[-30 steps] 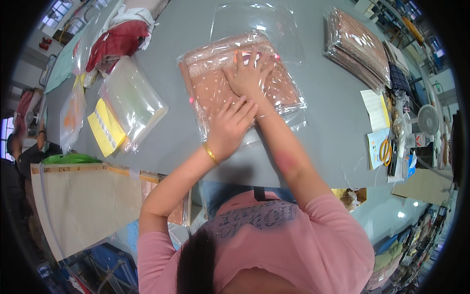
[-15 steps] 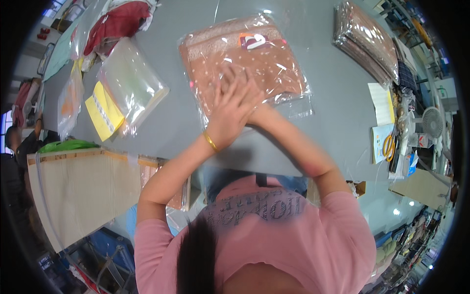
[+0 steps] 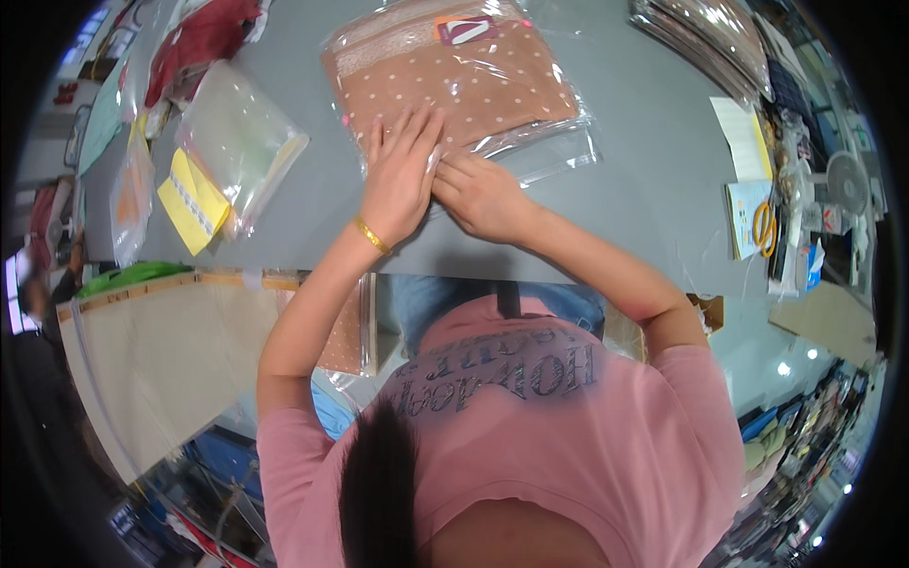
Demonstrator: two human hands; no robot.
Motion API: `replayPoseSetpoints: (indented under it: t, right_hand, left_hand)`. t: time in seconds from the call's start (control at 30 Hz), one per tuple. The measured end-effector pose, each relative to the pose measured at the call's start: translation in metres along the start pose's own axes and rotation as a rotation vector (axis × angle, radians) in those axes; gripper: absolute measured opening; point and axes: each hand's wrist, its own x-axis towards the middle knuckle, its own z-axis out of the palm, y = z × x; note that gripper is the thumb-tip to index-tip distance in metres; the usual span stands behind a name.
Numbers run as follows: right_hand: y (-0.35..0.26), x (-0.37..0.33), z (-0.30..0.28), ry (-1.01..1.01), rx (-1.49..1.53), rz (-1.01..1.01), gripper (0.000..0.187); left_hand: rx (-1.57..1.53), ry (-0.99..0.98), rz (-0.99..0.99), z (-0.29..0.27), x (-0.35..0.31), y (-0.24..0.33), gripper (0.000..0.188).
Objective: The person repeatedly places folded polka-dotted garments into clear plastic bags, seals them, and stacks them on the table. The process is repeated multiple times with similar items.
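Note:
A folded brown garment (image 3: 473,90) with white dots and a lace band lies in a clear plastic bag (image 3: 559,156) on the grey table. Near its far edge a purple and orange tag (image 3: 466,30) shows through the plastic. My left hand (image 3: 402,175), a gold bangle at the wrist, lies flat with fingers stretched over the bag's near left part. Close beside it, my right hand (image 3: 488,199) has its fingers bent and closed at the bag's near edge, on the plastic. Its fingertips are partly hidden by the left hand.
Left on the table (image 3: 634,208) lie a stack of clear bags (image 3: 246,137), a yellow paper (image 3: 192,201) and red cloth (image 3: 204,47). Bagged garments (image 3: 710,38) are piled at the far right. Yellow-handled scissors (image 3: 763,227) and a small fan (image 3: 847,182) are at the right.
My hands were crossed on the middle of the bag, the left over the right. Now they have drawn back to its near edge, side by side. The whole view has shifted a little.

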Motion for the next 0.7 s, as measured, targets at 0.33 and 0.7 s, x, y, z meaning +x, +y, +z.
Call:
replayPoseSetpoints:
  t: [0.33, 0.7]
  right_hand:
    - [-0.003, 0.031, 0.021, -0.3, 0.013, 0.448, 0.038]
    - [0.035, 0.076, 0.045, -0.559, 0.43, 0.609, 0.034]
  left_hand:
    - [0.003, -0.02, 0.001, 0.001, 0.003, 0.007, 0.05]
    - [-0.056, -0.009, -0.014, -0.001, 0.008, 0.003, 0.047]
